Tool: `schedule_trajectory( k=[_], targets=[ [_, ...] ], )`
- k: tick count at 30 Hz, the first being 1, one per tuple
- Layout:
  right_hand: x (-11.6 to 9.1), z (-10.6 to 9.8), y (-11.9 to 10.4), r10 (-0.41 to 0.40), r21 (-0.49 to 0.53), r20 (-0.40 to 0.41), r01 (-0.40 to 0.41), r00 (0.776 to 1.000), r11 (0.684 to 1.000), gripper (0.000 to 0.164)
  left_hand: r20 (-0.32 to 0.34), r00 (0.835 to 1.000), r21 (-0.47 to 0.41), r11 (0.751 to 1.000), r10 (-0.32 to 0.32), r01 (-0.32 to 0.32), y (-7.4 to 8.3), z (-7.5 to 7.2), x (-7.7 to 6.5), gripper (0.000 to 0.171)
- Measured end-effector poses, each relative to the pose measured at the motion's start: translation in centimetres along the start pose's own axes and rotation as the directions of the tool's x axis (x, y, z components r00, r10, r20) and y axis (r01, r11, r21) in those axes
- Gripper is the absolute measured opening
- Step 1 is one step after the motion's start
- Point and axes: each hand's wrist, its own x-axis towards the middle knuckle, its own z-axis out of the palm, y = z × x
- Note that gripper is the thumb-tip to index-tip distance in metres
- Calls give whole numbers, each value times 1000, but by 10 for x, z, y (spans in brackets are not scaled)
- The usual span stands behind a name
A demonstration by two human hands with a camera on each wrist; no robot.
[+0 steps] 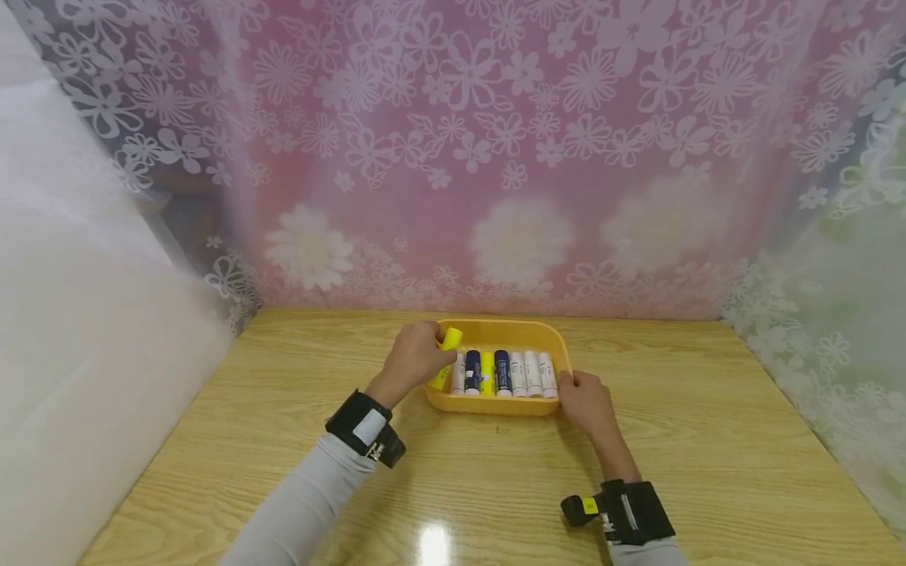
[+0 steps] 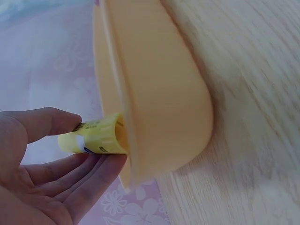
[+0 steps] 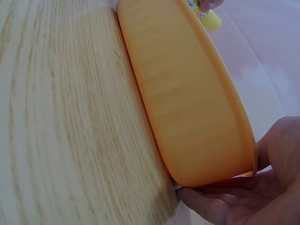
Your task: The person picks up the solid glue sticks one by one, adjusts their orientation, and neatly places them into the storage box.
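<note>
My left hand (image 1: 413, 360) pinches a yellow glue stick (image 1: 451, 339) between thumb and fingers, tilted at the left end of a yellow-orange plastic basket (image 1: 495, 406). In the left wrist view, the glue stick (image 2: 96, 136) has one end at the basket's rim. Inside the basket lies a row of several glue sticks: white ones (image 1: 532, 374), dark blue ones (image 1: 502, 373) and a yellow one (image 1: 487, 373). At the basket's right end, my right hand (image 1: 586, 401) grips the wall, thumb by the rim and fingers underneath in the right wrist view.
The basket stands on a wood-grain table (image 1: 481, 479), near its back edge. Behind hangs a pink flowered curtain (image 1: 425, 196), with pale sheeting (image 1: 92, 314) at the left and a flowered sheet (image 1: 842, 314) at the right.
</note>
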Motion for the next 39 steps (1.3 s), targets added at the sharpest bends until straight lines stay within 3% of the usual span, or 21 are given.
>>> schedule_trajectory(
  k=[17, 24, 39],
  targets=[
    [1, 0, 0, -2, -2, -2, 2, 1000, 1000, 43, 19, 1000, 81, 997, 1, -3, -3, 8, 8, 23],
    [1, 0, 0, 4, 0, 8, -4, 1000, 1000, 45, 60, 998, 104, 995, -17, 11, -4, 13, 8, 25],
    [0, 0, 0, 4, 3, 10, -4, 1000, 1000, 45, 99, 995, 171, 985, 19, -36, -2, 22, 11, 26]
  ],
)
